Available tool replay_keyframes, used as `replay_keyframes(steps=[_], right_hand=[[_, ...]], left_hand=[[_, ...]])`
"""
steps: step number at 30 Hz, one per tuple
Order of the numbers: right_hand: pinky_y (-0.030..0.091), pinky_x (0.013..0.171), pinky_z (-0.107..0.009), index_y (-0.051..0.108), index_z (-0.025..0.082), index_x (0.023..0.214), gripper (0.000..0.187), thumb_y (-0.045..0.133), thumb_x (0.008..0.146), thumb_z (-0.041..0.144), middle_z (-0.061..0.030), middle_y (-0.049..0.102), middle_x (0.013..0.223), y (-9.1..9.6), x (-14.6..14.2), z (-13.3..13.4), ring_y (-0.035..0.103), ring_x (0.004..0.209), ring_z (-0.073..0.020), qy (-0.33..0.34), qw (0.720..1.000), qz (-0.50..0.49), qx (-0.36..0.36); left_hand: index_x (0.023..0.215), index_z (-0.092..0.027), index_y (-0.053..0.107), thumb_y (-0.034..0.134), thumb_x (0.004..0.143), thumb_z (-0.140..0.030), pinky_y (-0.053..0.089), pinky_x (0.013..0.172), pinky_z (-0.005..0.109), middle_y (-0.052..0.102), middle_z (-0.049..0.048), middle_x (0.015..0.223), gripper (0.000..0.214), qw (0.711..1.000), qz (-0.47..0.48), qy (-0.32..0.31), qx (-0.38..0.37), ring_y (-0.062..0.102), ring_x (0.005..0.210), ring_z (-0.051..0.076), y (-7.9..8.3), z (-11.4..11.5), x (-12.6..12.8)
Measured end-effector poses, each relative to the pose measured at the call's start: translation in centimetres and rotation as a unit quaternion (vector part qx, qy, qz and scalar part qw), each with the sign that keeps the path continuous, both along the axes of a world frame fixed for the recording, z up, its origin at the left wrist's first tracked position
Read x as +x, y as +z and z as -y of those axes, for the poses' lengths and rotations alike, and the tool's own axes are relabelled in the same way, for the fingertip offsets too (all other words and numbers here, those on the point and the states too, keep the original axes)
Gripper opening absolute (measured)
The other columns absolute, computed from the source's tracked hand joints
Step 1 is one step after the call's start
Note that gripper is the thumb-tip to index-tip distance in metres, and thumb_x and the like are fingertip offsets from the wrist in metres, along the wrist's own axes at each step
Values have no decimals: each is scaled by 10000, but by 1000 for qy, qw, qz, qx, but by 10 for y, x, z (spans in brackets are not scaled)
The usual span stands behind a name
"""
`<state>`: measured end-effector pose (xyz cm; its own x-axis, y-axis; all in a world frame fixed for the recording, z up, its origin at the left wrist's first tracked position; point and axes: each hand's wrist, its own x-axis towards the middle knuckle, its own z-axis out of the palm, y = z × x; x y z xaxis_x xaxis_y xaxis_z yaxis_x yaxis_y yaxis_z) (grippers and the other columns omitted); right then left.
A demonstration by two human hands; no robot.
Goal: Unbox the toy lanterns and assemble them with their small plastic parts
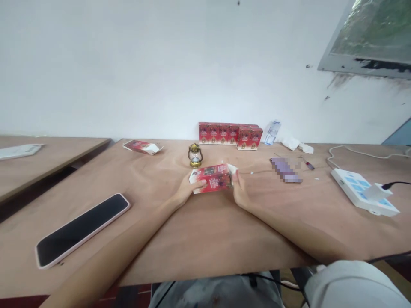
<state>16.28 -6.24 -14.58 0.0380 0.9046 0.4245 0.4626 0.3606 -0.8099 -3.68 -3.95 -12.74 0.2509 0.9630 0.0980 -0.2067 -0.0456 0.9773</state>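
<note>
A red printed cardboard box [215,181] is held on its side just above the table, between my two hands. My left hand [188,188] grips its left end, the thumb lying across the front face. At the right end, white flaps stick out, and my right hand [239,190] is closed against them. Behind the box stands a small bronze-coloured lantern [195,155] with a clear middle, upright on the table. A flattened red box [141,147] with white flaps lies at the back left.
Several red boxes [218,133] stand in a row by the wall, beside a clear plastic bottle [272,132] and white tissues [290,143]. A phone [83,229] lies left. On the right are a purple packet [284,170] and a white power strip [362,192] with cords.
</note>
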Motion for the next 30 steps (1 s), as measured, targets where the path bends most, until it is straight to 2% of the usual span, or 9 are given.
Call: replay_keyframes(steps=[3, 5, 7, 9, 12, 14, 17, 23, 30], right_hand=[[412, 992, -333, 411, 158, 1321, 538, 87, 945, 364, -138, 554, 1265, 2, 4, -8, 508, 1195, -206, -51, 998, -34, -31], [389, 1012, -352, 381, 187, 1339, 486, 156, 944, 357, -132, 507, 1305, 2, 7, -9, 465, 1230, -204, -86, 995, -37, 20], [357, 1038, -365, 463, 233, 1267, 411, 253, 932, 344, -111, 479, 1296, 3, 10, -7, 433, 1247, -196, -98, 989, -34, 102], [345, 1045, -367, 595, 245, 1084, 325, 327, 914, 318, -93, 453, 1259, 4, 11, -4, 432, 1233, -192, -72, 983, -29, 164], [346, 1031, -372, 644, 220, 913, 231, 427, 871, 285, -85, 395, 1255, 8, 11, 2, 420, 1221, -205, -17, 980, -19, 196], [356, 1006, -379, 625, 196, 801, 175, 485, 839, 294, -88, 408, 1211, 10, 10, 4, 444, 1171, -217, -4, 982, -17, 186], [366, 971, -383, 510, 179, 577, 273, 564, 788, 344, -81, 450, 1112, 7, 8, 1, 479, 1086, -227, -20, 989, -36, 141], [372, 961, -347, 647, 202, 779, 192, 596, 716, 376, -64, 495, 1034, -1, 5, -13, 493, 1057, -214, -9, 989, -138, 46], [439, 718, -285, 635, 181, 625, 136, 589, 621, 310, -13, 577, 717, 9, -5, -18, 531, 794, -179, 30, 967, -254, -9]], left_hand=[[1072, -128, 579, 833, 522, -334, 529, 821, 364, 704, 84, 949, 639, 1000, 21, 5, -20, 673, 836, 225, 2, -1, -3], [1072, -125, 587, 832, 526, -319, 533, 819, 364, 708, 86, 942, 629, 999, 37, 0, -28, 678, 825, 226, 3, -2, -4], [1076, -131, 592, 826, 541, -314, 537, 814, 350, 710, 85, 949, 612, 998, 51, 2, -34, 681, 824, 223, 3, -3, -4], [1071, -139, 601, 816, 556, -315, 544, 796, 329, 712, 80, 951, 585, 997, 62, 8, -37, 683, 818, 216, 4, -3, -3], [1061, -148, 612, 808, 569, -306, 548, 783, 307, 713, 69, 953, 552, 996, 77, 13, -39, 683, 811, 203, 5, -2, -3], [1061, -152, 615, 812, 558, -290, 549, 779, 300, 713, 62, 947, 557, 996, 81, 15, -38, 683, 805, 198, 6, -1, -2], [1050, -156, 618, 822, 533, -283, 549, 767, 291, 713, 52, 931, 569, 995, 86, 33, -32, 681, 793, 192, 7, 0, -2], [1008, -175, 596, 846, 476, -271, 537, 753, 283, 698, 29, 929, 596, 997, 43, 56, -4, 661, 799, 173, 4, 1, -1], [987, -178, 571, 854, 441, -251, 521, 741, 280, 680, 23, 919, 619, 996, -17, 85, 35, 639, 800, 167, 10, 5, -4]])
